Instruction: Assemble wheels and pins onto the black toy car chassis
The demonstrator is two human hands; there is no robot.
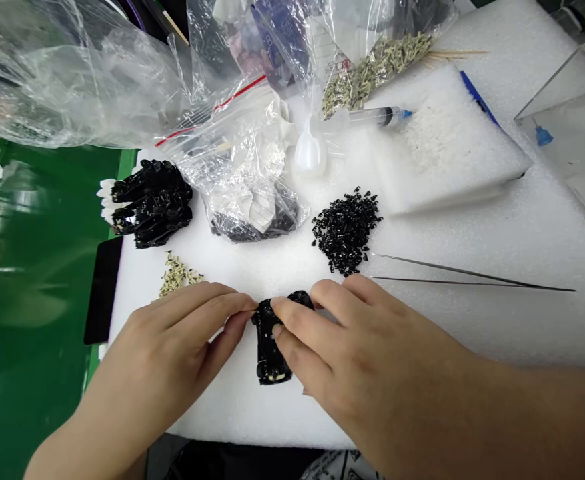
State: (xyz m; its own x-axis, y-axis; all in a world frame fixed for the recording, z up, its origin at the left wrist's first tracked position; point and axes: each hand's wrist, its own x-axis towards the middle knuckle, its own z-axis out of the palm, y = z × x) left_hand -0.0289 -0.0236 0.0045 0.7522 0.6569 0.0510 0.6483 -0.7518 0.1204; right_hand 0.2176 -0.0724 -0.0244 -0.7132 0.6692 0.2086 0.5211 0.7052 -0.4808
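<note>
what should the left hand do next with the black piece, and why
Probably a small, gentle push inward by the left hand at the upper left edge of the black piece: its fingers are pinched together right at that edge, while the right hand has fingers resting on the piece, seemingly bracing it.

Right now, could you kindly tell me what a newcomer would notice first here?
The eye probably falls first on the left hand and right hand, meeting at a glossy black piece, front centre. Beyond them, a heap of tiny black parts stands out against the white foam.
</note>
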